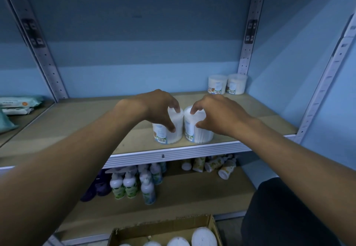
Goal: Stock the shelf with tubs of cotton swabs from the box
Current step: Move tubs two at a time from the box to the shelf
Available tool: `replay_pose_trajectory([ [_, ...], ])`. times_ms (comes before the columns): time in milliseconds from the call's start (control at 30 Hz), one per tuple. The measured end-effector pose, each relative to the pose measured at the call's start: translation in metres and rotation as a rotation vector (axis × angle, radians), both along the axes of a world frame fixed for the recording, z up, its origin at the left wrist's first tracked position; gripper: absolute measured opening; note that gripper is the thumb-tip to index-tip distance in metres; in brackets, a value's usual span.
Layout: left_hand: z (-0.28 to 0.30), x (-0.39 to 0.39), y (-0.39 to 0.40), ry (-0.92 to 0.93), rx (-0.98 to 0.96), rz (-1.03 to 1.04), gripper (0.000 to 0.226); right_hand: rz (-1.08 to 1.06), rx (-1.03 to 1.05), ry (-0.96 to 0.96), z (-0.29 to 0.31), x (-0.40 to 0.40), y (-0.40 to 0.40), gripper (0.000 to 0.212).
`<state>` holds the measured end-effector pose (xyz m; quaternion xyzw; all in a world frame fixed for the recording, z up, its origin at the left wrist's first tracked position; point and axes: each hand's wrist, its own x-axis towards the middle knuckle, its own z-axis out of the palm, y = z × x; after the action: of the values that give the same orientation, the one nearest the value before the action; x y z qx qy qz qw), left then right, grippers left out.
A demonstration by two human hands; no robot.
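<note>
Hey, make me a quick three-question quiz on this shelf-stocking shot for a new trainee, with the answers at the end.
1. True or false: each hand grips its own tub of cotton swabs.
2. How many tubs stand at the back right of the shelf?
3. The cardboard box is: A) on the shelf, B) below the shelves, near the camera, C) held.

Key
1. True: left hand grips the left tub, right hand the right tub.
2. Two: back tubs.
3. B.
</note>
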<state>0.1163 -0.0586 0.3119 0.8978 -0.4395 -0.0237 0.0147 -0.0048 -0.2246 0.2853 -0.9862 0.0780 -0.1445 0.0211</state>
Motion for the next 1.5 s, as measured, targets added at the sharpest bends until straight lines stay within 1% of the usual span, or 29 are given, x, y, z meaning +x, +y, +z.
replay_pose_trajectory([
  [67, -0.004, -0.003, 0.001, -0.012, -0.034, -0.013, 0.058, -0.023, -0.040, -0.039, -0.005, -0.001, 0.004, 0.038],
  [167, -0.008, -0.002, 0.000, -0.048, -0.074, -0.015, 0.054, -0.056, -0.068, -0.073, -0.012, 0.002, 0.007, 0.041],
  [533, -0.016, 0.019, -0.017, -0.080, -0.105, 0.001, 0.054, -0.085, -0.083, -0.101, -0.017, 0.026, -0.004, 0.040],
  [833, -0.022, 0.054, -0.044, -0.104, -0.124, 0.016, 0.053, -0.082, -0.033, -0.113, -0.025, 0.073, -0.037, 0.041],
  [1000, -0.024, 0.077, -0.063, -0.095, -0.108, 0.030, 0.053, -0.082, 0.036, -0.130, -0.031, 0.101, -0.061, 0.043],
  [1200, -0.025, 0.101, -0.085, -0.087, -0.145, 0.059, 0.053, -0.101, 0.093, -0.140, -0.038, 0.130, -0.087, 0.039],
  [1367, -0.030, 0.123, -0.101, -0.101, -0.170, 0.033, 0.052, -0.131, 0.119, -0.122, -0.034, 0.155, -0.100, 0.039],
  [1500, -0.033, 0.142, -0.115, -0.109, -0.181, 0.028, 0.051, -0.101, 0.129, -0.159, -0.037, 0.169, -0.113, 0.036],
])
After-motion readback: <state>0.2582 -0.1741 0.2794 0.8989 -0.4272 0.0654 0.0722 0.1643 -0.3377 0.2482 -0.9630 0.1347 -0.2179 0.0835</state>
